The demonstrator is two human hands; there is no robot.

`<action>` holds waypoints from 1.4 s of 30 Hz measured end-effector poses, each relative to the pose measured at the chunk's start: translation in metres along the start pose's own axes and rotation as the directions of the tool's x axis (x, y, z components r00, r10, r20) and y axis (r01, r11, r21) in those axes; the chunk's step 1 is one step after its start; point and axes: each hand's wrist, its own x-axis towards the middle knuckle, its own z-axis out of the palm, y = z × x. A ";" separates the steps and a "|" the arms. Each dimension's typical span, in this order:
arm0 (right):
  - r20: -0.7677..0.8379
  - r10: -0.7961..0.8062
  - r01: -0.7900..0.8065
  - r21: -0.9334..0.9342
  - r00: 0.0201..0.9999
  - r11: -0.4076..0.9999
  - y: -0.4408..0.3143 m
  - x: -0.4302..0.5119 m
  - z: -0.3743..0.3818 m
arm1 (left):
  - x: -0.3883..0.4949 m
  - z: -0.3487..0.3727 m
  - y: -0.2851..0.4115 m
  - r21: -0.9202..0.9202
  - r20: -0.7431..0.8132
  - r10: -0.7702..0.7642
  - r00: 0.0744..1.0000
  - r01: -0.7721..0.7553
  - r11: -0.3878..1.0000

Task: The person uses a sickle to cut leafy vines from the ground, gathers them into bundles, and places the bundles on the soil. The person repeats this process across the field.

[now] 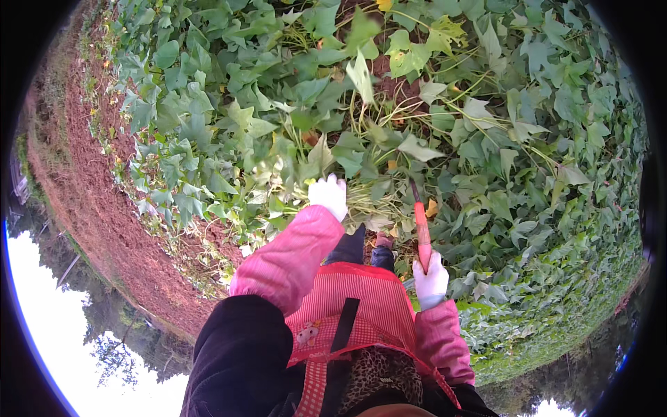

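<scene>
My left hand (328, 196), in a white glove, is closed around a bundle of sweet potato vines (367, 197). Pale stems stick out on its right side, and blurred leaves lie to its left. In my white-gloved right hand (431, 277) is a tool with an orange-red handle (423, 234), probably a sickle. Its dark metal end (414, 190) points away from me into the foliage, where the rest of it is hidden. The tool is to the right of the bundle, a short way from it.
Dense sweet potato foliage (521, 130) covers the ground ahead and to the right. Bare reddish soil (104, 208) stretches along the left. Close below my hands are my trouser legs (348, 247) and a red striped apron (359, 286). Trees (125, 323) stand beyond the field.
</scene>
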 end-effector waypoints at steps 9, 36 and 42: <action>-0.175 0.038 0.014 0.287 0.984 0.958 -0.021 -0.010 -0.011 | -0.132 -0.014 -0.029 -0.037 0.292 -0.161 0.943 0.179 0.983; 0.063 -0.463 0.457 -0.318 0.884 0.831 -0.084 0.078 -0.002 | -0.002 0.003 -0.009 0.214 -0.074 0.446 0.892 -0.423 0.881; 0.124 -0.279 0.304 -0.468 0.952 0.830 -0.041 0.010 -0.048 | -0.073 0.028 -0.017 0.116 -0.135 0.331 0.934 -0.317 0.941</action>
